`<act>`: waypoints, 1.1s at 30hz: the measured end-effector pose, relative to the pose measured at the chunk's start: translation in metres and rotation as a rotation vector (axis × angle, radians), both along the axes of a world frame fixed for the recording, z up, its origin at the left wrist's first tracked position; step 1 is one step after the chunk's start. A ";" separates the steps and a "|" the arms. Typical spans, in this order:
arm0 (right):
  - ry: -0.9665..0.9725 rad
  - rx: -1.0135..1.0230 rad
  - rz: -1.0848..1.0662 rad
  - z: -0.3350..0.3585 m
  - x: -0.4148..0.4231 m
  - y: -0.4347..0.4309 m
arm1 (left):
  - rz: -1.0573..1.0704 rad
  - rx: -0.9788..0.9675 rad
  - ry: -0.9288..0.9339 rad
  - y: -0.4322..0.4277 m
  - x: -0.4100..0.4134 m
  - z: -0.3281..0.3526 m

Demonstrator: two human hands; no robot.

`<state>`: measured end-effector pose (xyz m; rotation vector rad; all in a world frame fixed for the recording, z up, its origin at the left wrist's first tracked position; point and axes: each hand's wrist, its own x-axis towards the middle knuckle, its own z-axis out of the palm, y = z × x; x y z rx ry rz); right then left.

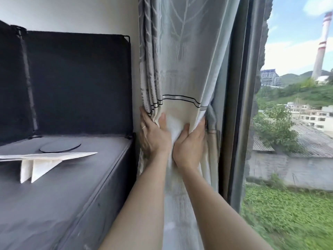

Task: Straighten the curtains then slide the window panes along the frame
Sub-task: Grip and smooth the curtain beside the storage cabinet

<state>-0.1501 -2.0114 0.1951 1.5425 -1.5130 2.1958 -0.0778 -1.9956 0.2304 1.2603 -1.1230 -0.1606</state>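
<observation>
Both hands are gathered on the curtain (180,73), which hangs bunched in the corner between the white wall (72,13) and the dark window frame (237,105). The left hand (153,136) has its fingers tucked behind the folds on the wall side and its thumb pressed on the front, so it is closed around that edge of the bundle. The right hand (189,145) pinches the cream lower band from the window side, thumb in front and fingers wrapped behind. Between the two grips the cloth puckers into a soft white bulge; just above them runs a pair of dark stripes, and above that the grey leaf-patterned part falls in loose pleats. Below the hands the fabric hangs free past the forearms. It looks light and limp, with a thin sheer layer showing through, so it should follow any pull without resistance but will not hold a shape by itself; smoothing likely needs a hold on the outer edges, drawn downward. Beyond the right hand stands the window pane (288,123), untouched, which will probably be stiffer and want a firm push at the frame.
</observation>
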 end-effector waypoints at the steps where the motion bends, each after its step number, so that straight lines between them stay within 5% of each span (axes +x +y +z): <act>1: -0.048 -0.004 0.059 0.002 -0.002 -0.009 | -0.027 0.038 -0.007 -0.006 0.001 0.004; 10: -0.253 0.291 0.448 0.018 -0.039 -0.101 | 0.018 0.371 -0.028 -0.058 -0.001 0.009; 23: -0.111 0.547 0.311 0.012 -0.042 -0.102 | 0.162 0.529 -0.179 -0.047 -0.004 -0.011; 33: 0.000 0.699 0.251 0.011 -0.055 0.030 | -0.005 0.524 -0.053 0.038 0.022 -0.016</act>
